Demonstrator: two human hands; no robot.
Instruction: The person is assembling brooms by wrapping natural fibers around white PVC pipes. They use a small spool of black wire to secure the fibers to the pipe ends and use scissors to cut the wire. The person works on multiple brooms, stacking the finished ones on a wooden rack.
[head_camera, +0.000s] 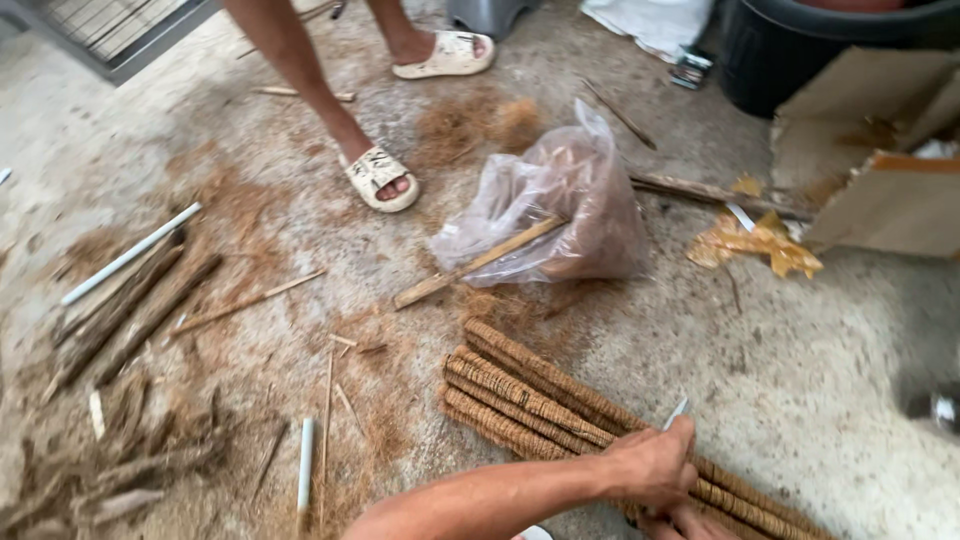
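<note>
A rough concrete floor (820, 390) is strewn with brown coir fibre. Near the bottom edge lie four coir-wrapped poles (530, 395), side by side and touching. The left hand (655, 465) rests on them with its fingers closed around a thin white piece whose tip pokes up; the right hand (685, 523) is mostly hidden beneath it, so its grip cannot be told. Beyond the poles, a clear plastic bag (560, 205) of fibre sits with one wooden stick (480, 262) leaning on it. Another person's two sandalled feet (382, 178) stand nearby. Two white tubes (130, 254) lie at left.
</note>
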